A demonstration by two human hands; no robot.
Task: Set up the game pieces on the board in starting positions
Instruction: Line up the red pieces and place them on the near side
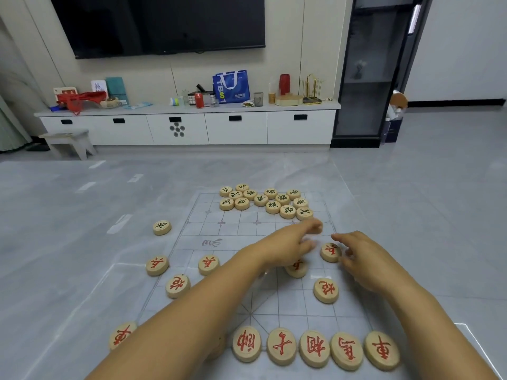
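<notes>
Board [233,229] long axis runs fwd — red pcs' [281,345] glyphs upside-down.

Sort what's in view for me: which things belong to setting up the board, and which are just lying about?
For the job: board; red-lettered pieces; dark-lettered pile at the far edge; stray dark piece off the board's left side.

Lying about: blue bag; red can; stool; television.

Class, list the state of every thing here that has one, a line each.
Dark-lettered pieces, bunched, unplaced.
Red back row, lined up, face up.
Television, off.
Drawers, shut.
Left grip, blurred, unclear.
Right grip, curled beside a red soldier, contact unclear.
</notes>
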